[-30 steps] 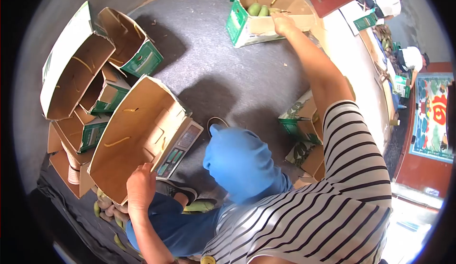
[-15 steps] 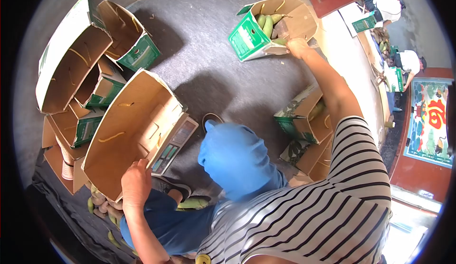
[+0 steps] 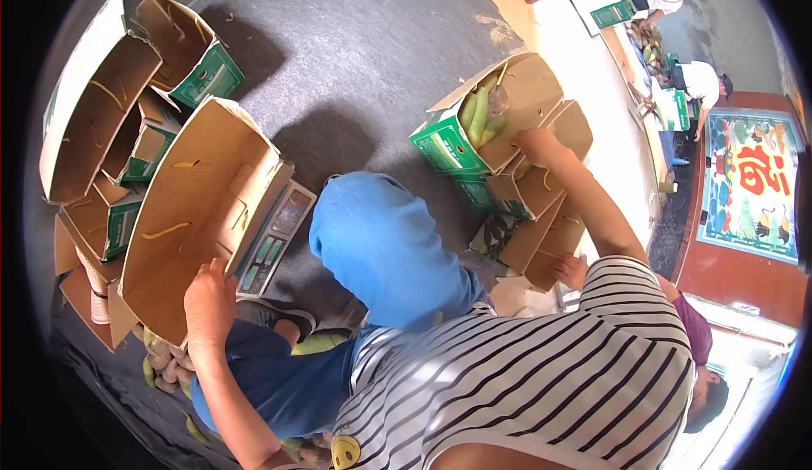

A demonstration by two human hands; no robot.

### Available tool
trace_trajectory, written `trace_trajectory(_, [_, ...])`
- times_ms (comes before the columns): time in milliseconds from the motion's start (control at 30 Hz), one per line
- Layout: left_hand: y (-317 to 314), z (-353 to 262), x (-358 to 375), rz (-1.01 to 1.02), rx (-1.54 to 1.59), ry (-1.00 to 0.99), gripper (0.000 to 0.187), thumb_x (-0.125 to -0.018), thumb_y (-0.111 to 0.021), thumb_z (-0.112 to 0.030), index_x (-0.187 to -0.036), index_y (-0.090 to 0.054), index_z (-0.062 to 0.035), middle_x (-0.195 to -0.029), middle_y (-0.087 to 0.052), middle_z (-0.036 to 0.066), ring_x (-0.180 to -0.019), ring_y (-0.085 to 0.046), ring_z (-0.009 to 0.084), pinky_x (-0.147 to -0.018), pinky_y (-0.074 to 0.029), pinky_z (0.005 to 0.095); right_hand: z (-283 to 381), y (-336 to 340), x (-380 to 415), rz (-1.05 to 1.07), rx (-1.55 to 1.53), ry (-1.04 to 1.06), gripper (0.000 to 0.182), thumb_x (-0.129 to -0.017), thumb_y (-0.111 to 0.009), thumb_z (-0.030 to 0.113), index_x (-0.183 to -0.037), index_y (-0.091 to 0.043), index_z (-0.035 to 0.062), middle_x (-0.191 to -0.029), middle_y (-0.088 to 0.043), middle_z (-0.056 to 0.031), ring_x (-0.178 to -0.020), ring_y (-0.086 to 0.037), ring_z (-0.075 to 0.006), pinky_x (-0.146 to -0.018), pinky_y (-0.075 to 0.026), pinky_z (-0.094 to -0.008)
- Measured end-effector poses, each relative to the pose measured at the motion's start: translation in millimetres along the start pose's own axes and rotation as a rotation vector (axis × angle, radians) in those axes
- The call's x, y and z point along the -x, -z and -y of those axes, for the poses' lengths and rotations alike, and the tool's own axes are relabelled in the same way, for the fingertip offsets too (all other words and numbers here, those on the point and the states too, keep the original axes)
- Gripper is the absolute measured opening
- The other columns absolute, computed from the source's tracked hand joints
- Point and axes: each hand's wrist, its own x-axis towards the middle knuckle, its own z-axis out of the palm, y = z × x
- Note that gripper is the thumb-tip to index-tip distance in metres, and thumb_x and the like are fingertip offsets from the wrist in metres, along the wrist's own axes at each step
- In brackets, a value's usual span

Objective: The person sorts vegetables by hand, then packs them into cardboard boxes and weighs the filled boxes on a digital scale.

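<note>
My left hand (image 3: 210,302) is closed on the near edge of a large open cardboard box (image 3: 199,208) with yellow cord handles. That box stands on a digital scale (image 3: 272,237), whose panel shows at its right side. On the right, my right hand (image 3: 541,147) has its fingers closed over the near wall of a green-printed cardboard box (image 3: 450,144). Long green vegetables (image 3: 480,116) lie inside it. Another open green-and-brown carton (image 3: 513,195) sits right beside it, partly overlapped by it in this view.
Several open cartons (image 3: 100,123) are stacked at the left. Brown and green produce (image 3: 167,364) lies on dark sheeting below. A co-worker's hand (image 3: 571,271) is at a lower carton (image 3: 554,241) on the right. Two people (image 3: 700,81) in white tops work beyond, by more produce.
My right hand has brought the box of green vegetables nearer, beside the other carton. A co-worker's hand and head have come into view at the right. The view has shifted.
</note>
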Motion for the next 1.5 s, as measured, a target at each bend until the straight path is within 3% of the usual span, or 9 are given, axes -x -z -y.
trace_trajectory(100, [1.7, 0.5, 2.5, 0.005, -0.006, 0.031, 0.028, -0.078, -0.061, -0.011, -0.103, -0.051, -0.0016, -0.092, -0.059, 0.02, -0.086, -0.057, 0.0371, -0.072, -0.047, 0.0441, 51.0, 65.7, 20.0, 0.018, -0.108, -0.237, 0.03, -0.077, -0.053, 0.004, -0.106, -0.059, 0.0105, -0.097, -0.062, -0.0127, -0.092, -0.06, -0.0305, -0.075, -0.049, -0.0382])
trace_trajectory(400, [7.2, 5.6, 13.9, -0.044, 0.023, 0.115, 0.049, -0.074, -0.07, -0.019, -0.113, -0.047, -0.001, -0.096, -0.06, 0.018, -0.091, -0.06, 0.0336, -0.077, -0.049, 0.0409, 177.0, 166.9, 17.3, -0.651, -0.424, 0.345, 0.025, -0.085, -0.052, 0.011, -0.109, -0.059, 0.0105, -0.112, -0.057, -0.0098, -0.102, -0.056, -0.0298, -0.084, -0.046, -0.0367])
trace_trajectory(633, [9.6, 10.3, 20.0, -0.086, -0.011, 0.116, 0.044, -0.073, -0.07, -0.019, -0.107, -0.048, -0.0019, -0.099, -0.059, 0.018, -0.096, -0.058, 0.0305, -0.079, -0.049, 0.04, 290.4, 285.7, 30.1, -0.784, -0.34, 0.703, 0.025, -0.083, -0.057, 0.014, -0.107, -0.06, 0.0082, -0.114, -0.056, -0.0102, -0.1, -0.056, -0.028, -0.083, -0.047, -0.0367])
trace_trajectory(933, [-4.4, 20.2, 13.6, -0.113, 0.051, 0.121, 0.019, -0.076, -0.053, -0.001, -0.094, -0.059, -0.0012, -0.084, -0.065, 0.018, -0.08, -0.065, 0.032, -0.068, -0.053, 0.0414, 435.1, 288.2, -36.7, -0.38, 0.253, 0.875, 0.022, -0.077, -0.062, 0.014, -0.095, -0.058, 0.0029, -0.103, -0.06, -0.0156, -0.096, -0.058, -0.031, -0.076, -0.048, -0.0411])
trace_trajectory(1033, [-9.5, 19.7, 15.7, -0.155, 0.094, 0.176, 0.018, -0.076, -0.054, -0.002, -0.093, -0.06, -0.002, -0.084, -0.065, 0.017, -0.081, -0.065, 0.031, -0.069, -0.053, 0.0403, 454.5, 263.4, -87.5, -0.198, 0.192, 0.991, 0.021, -0.074, -0.064, 0.013, -0.092, -0.058, 0.0017, -0.093, -0.062, -0.0183, -0.089, -0.06, -0.0331, -0.073, -0.048, -0.0419])
trace_trajectory(1133, [-9.5, 26.1, 16.8, -0.112, 0.125, 0.21, 0.016, -0.076, -0.055, -0.003, -0.09, -0.062, -0.0031, -0.086, -0.066, 0.016, -0.083, -0.065, 0.0311, -0.068, -0.053, 0.0403, 452.1, 255.1, -95.7, -0.319, -0.029, 1.168, 0.012, -0.076, -0.059, 0.01, -0.085, -0.061, 0.0022, -0.078, -0.063, -0.0184, -0.077, -0.062, -0.0345, -0.067, -0.048, -0.0425])
trace_trajectory(1333, [14.1, 20.3, 14.4, 0.064, 0.068, 0.409, 0.019, -0.078, -0.062, -0.016, -0.095, -0.069, -0.0122, -0.095, -0.068, 0.006, -0.091, -0.065, 0.021, -0.068, -0.053, 0.0349, 468.9, 268.2, -81.2, -0.287, -0.164, 1.228, 0.021, -0.074, -0.057, 0.007, -0.094, -0.061, 0.0025, -0.091, -0.062, -0.0212, -0.088, -0.06, -0.036, -0.072, -0.047, -0.042])
trace_trajectory(1400, [26.4, 12.9, 7.1, 0.042, 0.038, 0.401, 0.026, -0.075, -0.065, -0.024, -0.099, -0.068, -0.0132, -0.101, -0.066, 0.007, -0.095, -0.063, 0.0238, -0.074, -0.05, 0.0438, 461.7, 263.2, -100.8, -0.123, 0.01, 1.028, 0.027, -0.074, -0.059, 0.013, -0.099, -0.061, 0.0025, -0.101, -0.061, -0.0222, -0.096, -0.058, -0.0361, -0.078, -0.047, -0.0401])
trace_trajectory(1500, [39.2, 1.3, -0.8, -0.111, 0.149, 0.436, 0.042, -0.074, -0.067, -0.028, -0.11, -0.063, -0.0074, -0.114, -0.061, 0.013, -0.107, -0.057, 0.0285, -0.086, -0.042, 0.0498, 447.9, 253.8, -102.1, -0.203, -0.323, 0.919, 0.036, -0.076, -0.063, 0.024, -0.103, -0.06, 0.0009, -0.111, -0.059, -0.0218, -0.105, -0.055, -0.0341, -0.085, -0.044, -0.0403])
